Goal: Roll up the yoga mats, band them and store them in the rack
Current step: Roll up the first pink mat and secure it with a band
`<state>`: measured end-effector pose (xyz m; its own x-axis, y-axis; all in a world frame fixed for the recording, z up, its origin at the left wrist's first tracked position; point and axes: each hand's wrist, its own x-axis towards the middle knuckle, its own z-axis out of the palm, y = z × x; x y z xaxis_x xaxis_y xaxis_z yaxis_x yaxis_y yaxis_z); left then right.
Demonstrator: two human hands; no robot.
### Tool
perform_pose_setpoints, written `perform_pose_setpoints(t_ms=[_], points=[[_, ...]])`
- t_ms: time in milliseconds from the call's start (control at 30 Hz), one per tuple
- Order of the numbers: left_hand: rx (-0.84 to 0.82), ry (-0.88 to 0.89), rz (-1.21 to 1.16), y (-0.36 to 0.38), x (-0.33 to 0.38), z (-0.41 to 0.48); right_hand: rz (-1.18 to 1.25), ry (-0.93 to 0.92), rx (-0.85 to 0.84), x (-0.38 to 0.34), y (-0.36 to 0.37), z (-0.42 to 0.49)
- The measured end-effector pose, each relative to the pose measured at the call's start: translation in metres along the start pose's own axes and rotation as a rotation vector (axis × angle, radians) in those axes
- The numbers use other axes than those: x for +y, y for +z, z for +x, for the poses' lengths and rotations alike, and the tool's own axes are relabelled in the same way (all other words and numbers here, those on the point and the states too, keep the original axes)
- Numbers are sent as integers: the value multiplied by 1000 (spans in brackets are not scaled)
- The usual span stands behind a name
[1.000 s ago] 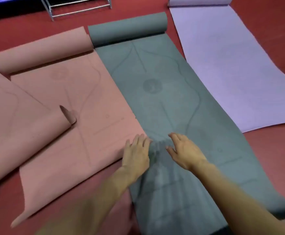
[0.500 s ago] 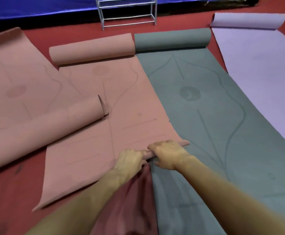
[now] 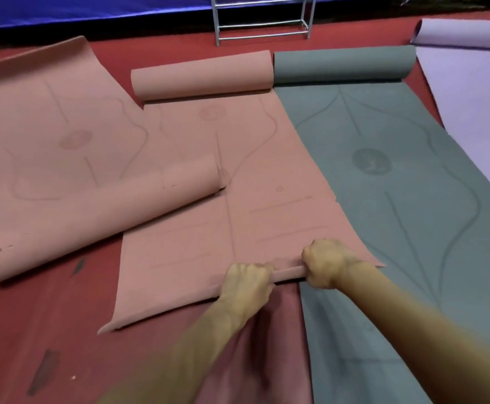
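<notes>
A pink yoga mat (image 3: pixel 238 176) lies unrolled on the red floor, its far end curled into a roll. Its near edge is folded over into a thin tube. My left hand (image 3: pixel 246 279) grips that rolled edge from the left, and my right hand (image 3: pixel 326 262) grips it near the right corner. A grey-green mat (image 3: pixel 398 185) lies to the right, its far end rolled, partly under the pink mat's right corner. A second pink mat (image 3: pixel 63 158) lies at the left with its near end curled. A lilac mat (image 3: pixel 476 91) is at the far right.
A silver metal rack (image 3: pixel 262 23) stands at the back on the red floor (image 3: pixel 48 330), in front of a blue tarp (image 3: pixel 77 7). Dark scuff marks show on the floor at lower left.
My hands went from lying flat by the grey-green mat's left edge to gripping the pink mat's near edge and rolling it over. The view has tilted up, showing the rack.
</notes>
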<state>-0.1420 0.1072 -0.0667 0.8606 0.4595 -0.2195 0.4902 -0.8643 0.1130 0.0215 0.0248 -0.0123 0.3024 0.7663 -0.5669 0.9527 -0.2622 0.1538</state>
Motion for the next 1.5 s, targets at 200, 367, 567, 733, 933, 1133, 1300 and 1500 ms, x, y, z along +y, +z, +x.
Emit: perform_pose_setpoints(t_ms=[200,367,567,733,933,1133,1300,1500], points=[[11,-59,-20,6,-14,-12,-93,-160,55,-23,7,19],[8,-99,-58,5,-61,-46,36,-294,136,-25,20,28],[60,-159,-122,41,-126,-107,160,-299,495,-41,90,23],[348,-64,-85,65,-126,-102,265,-316,843,-56,129,20],[330,-73,113,76,-114,-97,207,-159,914,-63,131,19],[366,-76,117,96,-111,-104,239,-113,903,-77,132,23],[445,-32,93,98,-112,-108,246,-114,900,-81,132,23],[502,3,-137,115,-109,-115,263,-177,927,-81,146,6]])
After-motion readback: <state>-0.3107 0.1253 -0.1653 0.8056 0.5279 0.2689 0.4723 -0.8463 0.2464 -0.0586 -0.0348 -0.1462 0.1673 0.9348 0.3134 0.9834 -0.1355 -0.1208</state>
